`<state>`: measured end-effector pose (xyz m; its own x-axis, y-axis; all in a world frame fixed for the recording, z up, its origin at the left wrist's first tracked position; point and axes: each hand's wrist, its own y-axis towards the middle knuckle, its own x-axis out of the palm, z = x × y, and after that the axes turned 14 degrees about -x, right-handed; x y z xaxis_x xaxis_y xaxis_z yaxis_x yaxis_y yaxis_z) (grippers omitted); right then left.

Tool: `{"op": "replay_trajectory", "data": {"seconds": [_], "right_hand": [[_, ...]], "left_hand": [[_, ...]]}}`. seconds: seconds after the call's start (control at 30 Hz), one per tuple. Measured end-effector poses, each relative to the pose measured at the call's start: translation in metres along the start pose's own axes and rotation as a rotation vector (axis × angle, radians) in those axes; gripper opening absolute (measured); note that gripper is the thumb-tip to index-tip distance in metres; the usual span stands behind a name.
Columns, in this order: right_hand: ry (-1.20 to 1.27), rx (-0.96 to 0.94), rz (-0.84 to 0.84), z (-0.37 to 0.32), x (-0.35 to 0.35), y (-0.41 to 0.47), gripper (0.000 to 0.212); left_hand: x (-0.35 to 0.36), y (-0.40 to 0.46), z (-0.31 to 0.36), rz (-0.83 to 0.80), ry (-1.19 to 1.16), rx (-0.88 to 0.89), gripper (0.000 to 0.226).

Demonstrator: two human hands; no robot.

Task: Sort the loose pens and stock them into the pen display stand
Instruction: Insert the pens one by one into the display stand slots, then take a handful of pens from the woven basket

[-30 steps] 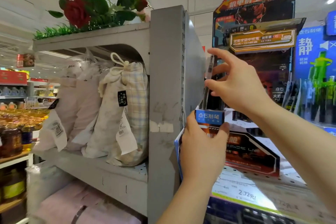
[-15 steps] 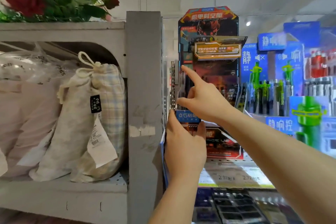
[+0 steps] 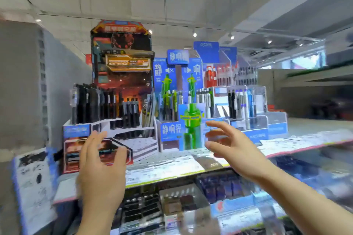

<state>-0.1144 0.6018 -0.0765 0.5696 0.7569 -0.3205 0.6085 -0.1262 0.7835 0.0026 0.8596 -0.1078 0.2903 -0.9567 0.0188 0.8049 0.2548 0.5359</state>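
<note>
- A grey shelf upright (image 3: 23, 86) fills the far left, blurred by camera motion.
- A white sheet with dark handwriting (image 3: 32, 183) hangs at the left end of the shelf (image 3: 172, 160), just below the display stands.
- The pen display stand (image 3: 114, 89), dark with a red-and-orange header card, sits on the perforated shelf just right of the upright. Black pens (image 3: 99, 103) stand upright in its stepped tiers, the tallest row at the left, a shorter row toward the right.
- The left hand (image 3: 101, 170) is raised in front of the stand's lower front panel, palm turned away from the camera, fingers (image 3: 91, 149) loosely spread and holding nothing; the blur hides whether they touch the panel.
- A blue stand with green pen artwork (image 3: 179, 101) stands just beside the dark one, holding green, grey and white pens.
- The right hand (image 3: 231, 147) hovers in front of the blue stand's base, its fingers (image 3: 217, 126) apart and relaxed, empty.
- Clear acrylic stands (image 3: 246, 101) with black, blue and red pens continue to the right along the same shelf.
- Below the shelf edge with its price labels (image 3: 145, 175), boxes of stationery (image 3: 145, 208) lie on a lower level, too blurred to tell apart.
</note>
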Motion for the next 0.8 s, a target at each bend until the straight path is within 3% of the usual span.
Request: {"op": "replay_trajectory", "data": {"seconds": [0.1,0.23,0.43,0.67,0.8], "right_hand": [[-0.054,0.078,0.025,0.029,-0.089,-0.049,0.042],[-0.175,0.187,0.047,0.059,-0.204,-0.119,0.042],[-0.265,0.351,0.113,0.075,-0.357,-0.202,0.041],[-0.319,0.449,0.215,0.113,-0.490,-0.244,0.052],[-0.389,0.472,0.203,0.142,-0.517,-0.248,0.054]], "left_hand": [[0.067,-0.075,0.024,-0.311,-0.183,-0.115,0.034],[0.179,-0.183,0.050,-0.689,-0.200,-0.214,0.023],[0.312,-0.320,0.101,-1.032,-0.229,-0.319,0.022],[0.448,-0.401,0.168,-1.278,-0.094,-0.055,0.033],[0.511,-0.402,0.192,-1.322,-0.022,0.089,0.048]]}}
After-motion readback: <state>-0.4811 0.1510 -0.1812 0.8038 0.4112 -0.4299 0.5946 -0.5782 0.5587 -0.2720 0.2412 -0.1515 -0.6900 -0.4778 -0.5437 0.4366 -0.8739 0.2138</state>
